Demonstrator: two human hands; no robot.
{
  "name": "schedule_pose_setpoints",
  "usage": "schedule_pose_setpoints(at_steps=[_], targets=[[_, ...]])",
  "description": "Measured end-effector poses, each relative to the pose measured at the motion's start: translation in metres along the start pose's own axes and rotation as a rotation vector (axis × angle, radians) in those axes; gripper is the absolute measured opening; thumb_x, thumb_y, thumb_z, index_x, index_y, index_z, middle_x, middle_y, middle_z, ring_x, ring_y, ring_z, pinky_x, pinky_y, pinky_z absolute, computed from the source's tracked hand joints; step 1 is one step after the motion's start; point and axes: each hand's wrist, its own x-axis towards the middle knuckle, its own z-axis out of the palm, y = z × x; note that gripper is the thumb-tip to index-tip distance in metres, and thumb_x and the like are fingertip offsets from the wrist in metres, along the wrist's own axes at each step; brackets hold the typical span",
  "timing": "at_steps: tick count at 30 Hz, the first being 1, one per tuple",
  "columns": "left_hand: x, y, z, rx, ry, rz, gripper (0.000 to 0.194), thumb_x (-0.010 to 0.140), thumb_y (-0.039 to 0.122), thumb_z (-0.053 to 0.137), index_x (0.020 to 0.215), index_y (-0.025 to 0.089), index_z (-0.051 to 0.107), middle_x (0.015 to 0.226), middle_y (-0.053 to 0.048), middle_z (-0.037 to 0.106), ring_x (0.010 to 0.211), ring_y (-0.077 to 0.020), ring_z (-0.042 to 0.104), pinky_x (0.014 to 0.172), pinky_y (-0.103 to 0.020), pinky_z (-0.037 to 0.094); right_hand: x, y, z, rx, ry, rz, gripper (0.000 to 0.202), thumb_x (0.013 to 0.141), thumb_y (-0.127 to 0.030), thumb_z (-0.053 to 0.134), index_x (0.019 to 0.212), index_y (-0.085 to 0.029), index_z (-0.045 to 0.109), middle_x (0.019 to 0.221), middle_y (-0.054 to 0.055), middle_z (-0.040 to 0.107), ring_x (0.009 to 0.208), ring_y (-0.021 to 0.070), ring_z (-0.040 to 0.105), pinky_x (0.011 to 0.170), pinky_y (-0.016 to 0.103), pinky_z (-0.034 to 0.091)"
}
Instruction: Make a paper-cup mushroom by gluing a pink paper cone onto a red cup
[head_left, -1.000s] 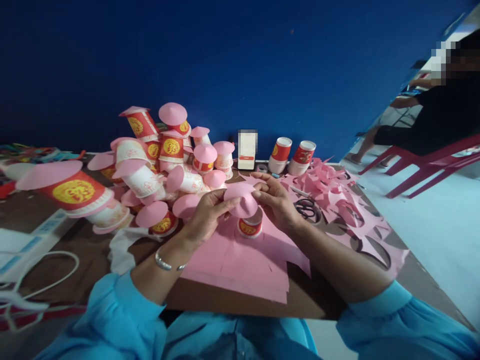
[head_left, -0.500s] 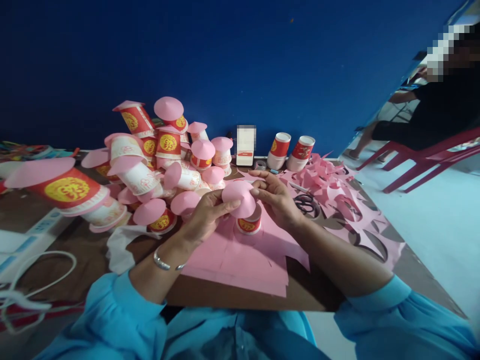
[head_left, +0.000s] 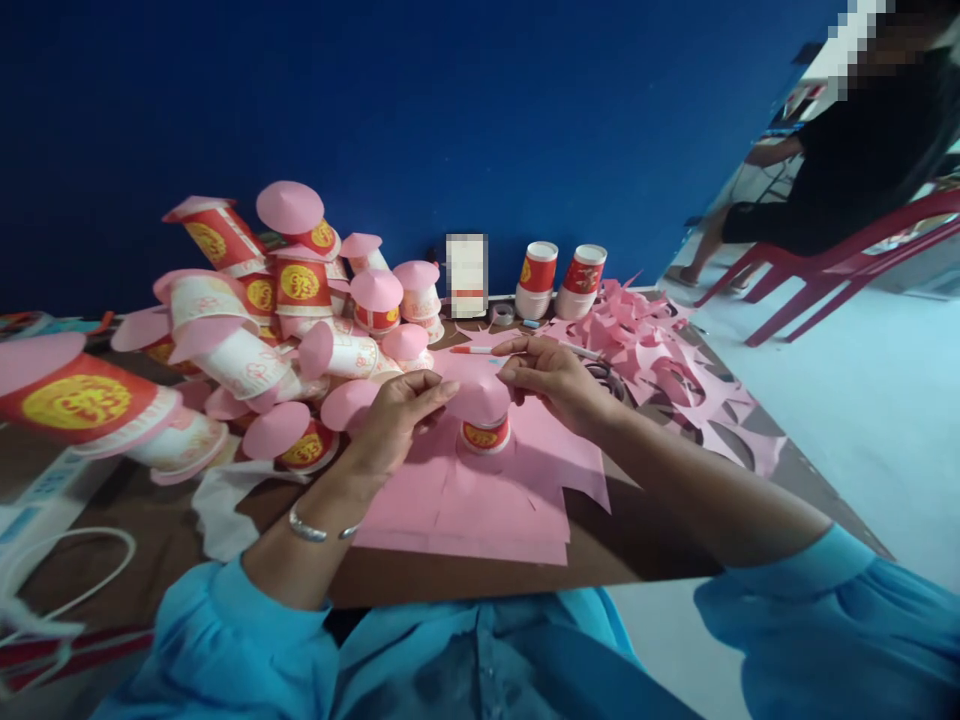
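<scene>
A pink paper cone (head_left: pixel 478 392) rests point up on the rim of a red paper cup (head_left: pixel 485 436) with a yellow print. The cup stands on a stack of pink paper sheets (head_left: pixel 480 515). My left hand (head_left: pixel 405 412) pinches the cone's left edge between thumb and fingers. On the far right side my right hand (head_left: pixel 553 378) holds its edge with thumb and forefinger. The cup's upper part is hidden by the cone.
Many cone-topped cups (head_left: pixel 302 285) are heaped at left. Two stacks of cups (head_left: pixel 536 280) and a phone (head_left: pixel 466 277) stand against the blue wall. Pink paper scraps (head_left: pixel 660 350) and scissors (head_left: pixel 600 376) lie right. A person (head_left: pixel 862 150) sits beyond the table on a red chair (head_left: pixel 817 265).
The cone was tilted towards me and now sits more level on the cup. A red and white pen shows behind my hands. The whole view has shifted a little to the right.
</scene>
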Motion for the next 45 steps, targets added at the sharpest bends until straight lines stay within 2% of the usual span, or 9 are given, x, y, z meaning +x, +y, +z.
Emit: schedule_pose_setpoints(at_steps=[5, 9, 19, 23, 31, 36, 45], targets=[[0.001, -0.004, -0.001, 0.097, -0.050, -0.067, 0.046, 0.065, 0.051, 0.090, 0.065, 0.016, 0.061, 0.055, 0.005, 0.048, 0.050, -0.0049, 0.039, 0.047, -0.019, 0.023, -0.011, 0.013, -0.003, 0.041, 0.028, 0.079, 0.043, 0.073, -0.037, 0.090, 0.104, -0.017, 0.068, 0.064, -0.005, 0.063, 0.055, 0.0103, 0.058, 0.054, 0.025, 0.050], [0.004, -0.008, -0.002, 0.159, -0.096, -0.105, 0.049, 0.071, 0.055, 0.086, 0.064, 0.017, 0.056, 0.053, 0.006, 0.044, 0.049, -0.0053, 0.035, 0.046, -0.021, 0.017, -0.015, 0.019, -0.005, 0.064, 0.040, 0.080, 0.043, 0.072, -0.037, 0.090, 0.103, -0.017, 0.068, 0.066, -0.005, 0.064, 0.057, 0.0104, 0.059, 0.055, 0.025, 0.051], [0.009, -0.017, -0.001, 0.139, -0.094, -0.167, 0.050, 0.069, 0.054, 0.086, 0.066, 0.018, 0.053, 0.058, 0.006, 0.044, 0.051, -0.0059, 0.038, 0.048, -0.022, 0.018, -0.014, 0.030, -0.008, 0.033, 0.089, 0.128, 0.041, 0.070, -0.039, 0.089, 0.101, -0.019, 0.071, 0.076, -0.002, 0.067, 0.064, 0.0106, 0.061, 0.060, 0.024, 0.051], [0.009, -0.019, -0.001, 0.106, -0.105, -0.189, 0.046, 0.069, 0.051, 0.087, 0.067, 0.017, 0.056, 0.059, 0.006, 0.047, 0.052, -0.0057, 0.040, 0.051, -0.021, 0.023, -0.015, 0.035, -0.007, 0.076, 0.074, 0.159, 0.045, 0.068, -0.040, 0.092, 0.102, -0.019, 0.070, 0.081, -0.003, 0.066, 0.065, 0.0099, 0.060, 0.059, 0.024, 0.052], [0.011, -0.022, -0.003, 0.024, -0.135, -0.236, 0.044, 0.063, 0.045, 0.092, 0.071, 0.016, 0.060, 0.061, 0.005, 0.053, 0.052, -0.0054, 0.044, 0.051, -0.020, 0.029, -0.017, 0.037, -0.010, 0.116, 0.024, 0.167, 0.049, 0.068, -0.036, 0.094, 0.106, -0.019, 0.069, 0.069, -0.007, 0.059, 0.062, 0.0092, 0.057, 0.059, 0.023, 0.051], [0.012, -0.023, -0.003, -0.045, -0.151, -0.252, 0.043, 0.060, 0.041, 0.095, 0.073, 0.016, 0.063, 0.063, 0.004, 0.058, 0.053, -0.0060, 0.048, 0.052, -0.020, 0.034, -0.018, 0.037, -0.011, 0.130, 0.003, 0.152, 0.049, 0.067, -0.034, 0.095, 0.106, -0.019, 0.069, 0.071, -0.006, 0.062, 0.063, 0.0094, 0.058, 0.060, 0.023, 0.052], [0.015, -0.026, -0.006, -0.136, -0.202, -0.283, 0.040, 0.060, 0.035, 0.097, 0.079, 0.013, 0.071, 0.076, -0.001, 0.070, 0.069, -0.0106, 0.062, 0.068, -0.023, 0.047, -0.020, 0.037, -0.012, 0.095, -0.011, 0.128, 0.049, 0.069, -0.032, 0.095, 0.108, -0.020, 0.069, 0.070, -0.006, 0.061, 0.064, 0.0097, 0.058, 0.063, 0.025, 0.053]])
